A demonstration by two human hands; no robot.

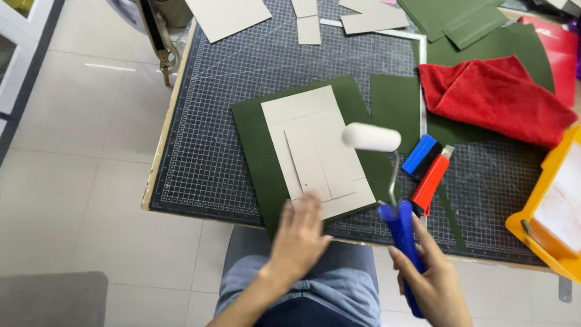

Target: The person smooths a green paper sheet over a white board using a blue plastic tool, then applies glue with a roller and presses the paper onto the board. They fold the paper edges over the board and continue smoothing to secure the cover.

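Holding the paint roller (371, 137) in right hand (433, 284) above grey cardboard (318, 151).

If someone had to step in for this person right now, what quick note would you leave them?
Right hand: holds the roller by its blue handle, white head up over the grey board's right edge.
Left hand: open, blurred, at the near edge of the green sheet; contact unclear.
Things: the grey board lies on the green sheet, which lies on the cutting mat. Red cloth, blue scraper and red knife to the right; yellow tray at far right.
Done: board placed on sheet.
Left: probably rolling; no glue is visible on the board.
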